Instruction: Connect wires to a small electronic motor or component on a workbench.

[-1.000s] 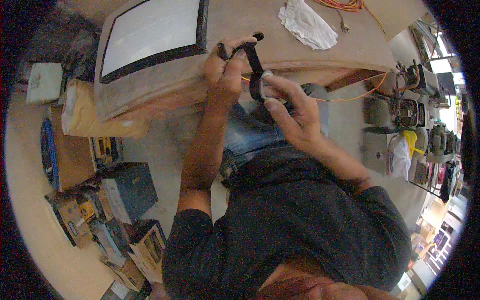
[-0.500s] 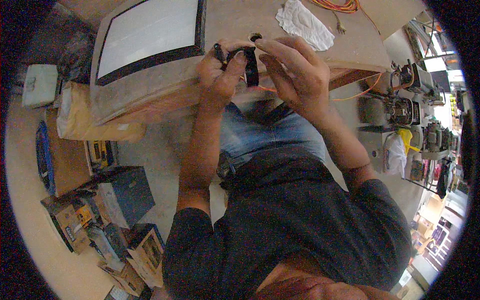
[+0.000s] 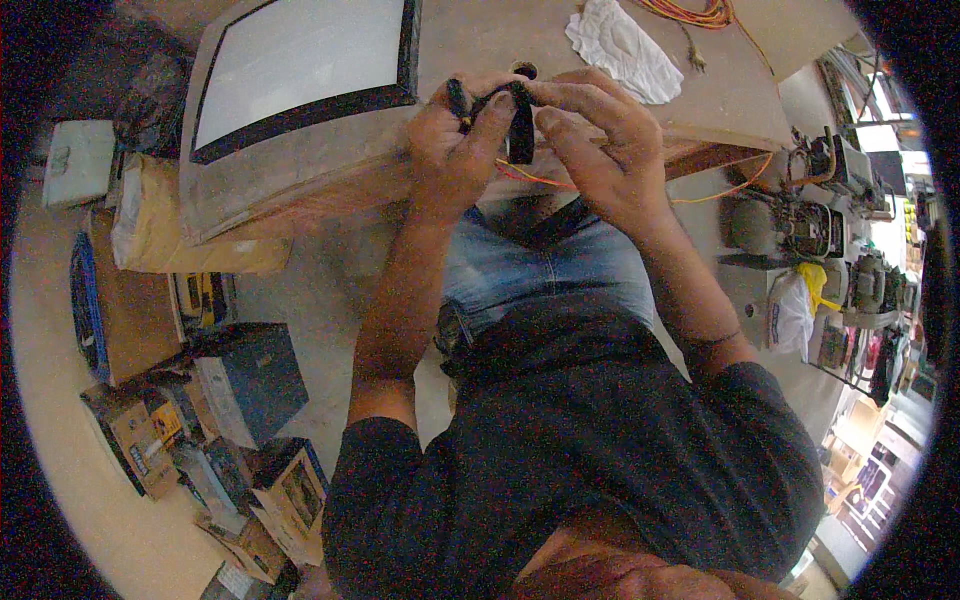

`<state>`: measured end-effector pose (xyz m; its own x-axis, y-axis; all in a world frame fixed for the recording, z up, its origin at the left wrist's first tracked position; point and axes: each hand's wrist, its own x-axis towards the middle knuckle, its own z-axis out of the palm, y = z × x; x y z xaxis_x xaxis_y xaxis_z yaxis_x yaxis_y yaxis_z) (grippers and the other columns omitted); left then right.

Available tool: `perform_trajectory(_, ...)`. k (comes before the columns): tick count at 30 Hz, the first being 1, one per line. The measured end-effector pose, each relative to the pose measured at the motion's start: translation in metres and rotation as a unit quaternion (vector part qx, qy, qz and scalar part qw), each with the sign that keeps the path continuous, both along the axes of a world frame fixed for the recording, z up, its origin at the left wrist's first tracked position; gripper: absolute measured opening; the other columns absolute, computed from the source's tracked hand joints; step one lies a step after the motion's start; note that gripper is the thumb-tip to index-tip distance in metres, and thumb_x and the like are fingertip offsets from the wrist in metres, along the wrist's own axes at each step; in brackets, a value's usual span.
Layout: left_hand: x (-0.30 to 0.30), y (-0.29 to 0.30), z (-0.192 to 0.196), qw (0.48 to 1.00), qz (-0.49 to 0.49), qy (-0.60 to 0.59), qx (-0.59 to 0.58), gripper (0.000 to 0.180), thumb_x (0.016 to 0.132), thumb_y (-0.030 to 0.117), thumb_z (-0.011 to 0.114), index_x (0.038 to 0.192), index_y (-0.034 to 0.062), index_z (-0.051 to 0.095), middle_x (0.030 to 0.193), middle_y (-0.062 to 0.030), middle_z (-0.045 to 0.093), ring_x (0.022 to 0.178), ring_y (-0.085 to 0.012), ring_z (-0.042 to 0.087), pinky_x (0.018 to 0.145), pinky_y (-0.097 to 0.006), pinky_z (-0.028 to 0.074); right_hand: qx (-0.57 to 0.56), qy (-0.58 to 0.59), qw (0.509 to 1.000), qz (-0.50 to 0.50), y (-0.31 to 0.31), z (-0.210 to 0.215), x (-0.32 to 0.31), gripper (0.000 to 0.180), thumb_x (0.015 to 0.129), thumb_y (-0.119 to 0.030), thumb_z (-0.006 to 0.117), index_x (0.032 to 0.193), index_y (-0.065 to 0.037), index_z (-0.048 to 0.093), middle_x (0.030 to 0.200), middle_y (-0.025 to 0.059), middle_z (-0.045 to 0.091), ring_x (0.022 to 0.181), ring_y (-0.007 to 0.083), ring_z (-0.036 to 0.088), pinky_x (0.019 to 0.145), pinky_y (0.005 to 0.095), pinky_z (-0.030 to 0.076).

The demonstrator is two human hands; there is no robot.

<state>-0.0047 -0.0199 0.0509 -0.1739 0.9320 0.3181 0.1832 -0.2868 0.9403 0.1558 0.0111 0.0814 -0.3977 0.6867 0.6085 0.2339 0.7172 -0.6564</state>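
Close together over the table's near edge, both hands work on a small black item. My left hand (image 3: 455, 145) is closed, its thumb pressing on a dark piece near the fingertips. A short black stub (image 3: 457, 95) sticks up between its fingers. From beside that thumb a flat black band (image 3: 521, 135) hangs down between the hands; its exact kind I cannot make out. My right hand (image 3: 610, 135) has its index finger and thumb bent in at the band's upper end, touching it, with the other fingers curled behind.
On the wooden table (image 3: 470, 50) lie a black-framed panel (image 3: 310, 70), a crumpled white cloth (image 3: 622, 50) and coiled orange wire (image 3: 690, 12). Orange-yellow wire (image 3: 735, 188) loops below the table's edge. Boxes (image 3: 250, 380) stand left, machines (image 3: 800, 220) right.
Both hands and the black band have shifted slightly right in the picture, as have the panel and cloth. The left hand's black stub has turned a little; the grip looks much the same.
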Motion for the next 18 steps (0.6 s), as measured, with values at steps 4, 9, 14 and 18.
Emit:
perform_trajectory(4, 0.002, 0.006, 0.000, 0.990, 0.017, 0.053, 0.129, 0.019, 0.087, 0.011, 0.056, 0.101, 0.0025, 0.064, 0.090, -0.0105, 0.064, 0.080, -0.0193, 0.062, 0.073, -0.031, 0.050, -0.050, 0.000, 0.999, -0.002, -0.005, 0.003, 0.000, 0.026, 0.080, -0.008, 0.064, 0.105, -0.001, 0.066, 0.092, 0.0079, 0.062, 0.089, 0.0152, 0.059, 0.077, 0.0277, 0.046)
perform_trajectory(9, 0.007, 0.007, -0.019, 1.000, -0.003, 0.017, 0.016, 0.024, 0.087, 0.013, 0.048, 0.101, 0.0026, 0.064, 0.091, -0.0122, 0.063, 0.082, -0.0217, 0.062, 0.072, -0.033, 0.049, -0.126, 0.034, 0.990, -0.057, -0.007, -0.007, -0.002, 0.019, 0.077, -0.009, 0.068, 0.095, -0.001, 0.068, 0.090, 0.0089, 0.063, 0.087, 0.0190, 0.061, 0.077, 0.0288, 0.047)
perform_trajectory(14, 0.020, 0.002, -0.009, 0.998, 0.031, -0.025, 0.043, 0.028, 0.087, 0.013, 0.042, 0.103, 0.0006, 0.062, 0.087, -0.0112, 0.061, 0.078, -0.0210, 0.060, 0.071, -0.032, 0.049, -0.131, 0.044, 0.986, -0.090, 0.003, -0.019, -0.003, 0.013, 0.077, -0.005, 0.069, 0.089, -0.001, 0.067, 0.087, 0.0052, 0.064, 0.081, 0.0127, 0.060, 0.073, 0.0237, 0.046)
perform_trajectory(18, 0.022, 0.004, 0.003, 0.996, 0.057, -0.061, 0.017, 0.018, 0.086, 0.011, 0.047, 0.097, 0.0005, 0.058, 0.083, -0.0089, 0.059, 0.075, -0.0155, 0.057, 0.069, -0.030, 0.049, -0.086, 0.080, 0.992, -0.053, 0.010, -0.020, -0.006, 0.010, 0.076, -0.004, 0.070, 0.086, -0.001, 0.067, 0.085, 0.0043, 0.065, 0.079, 0.0121, 0.061, 0.071, 0.0249, 0.048)
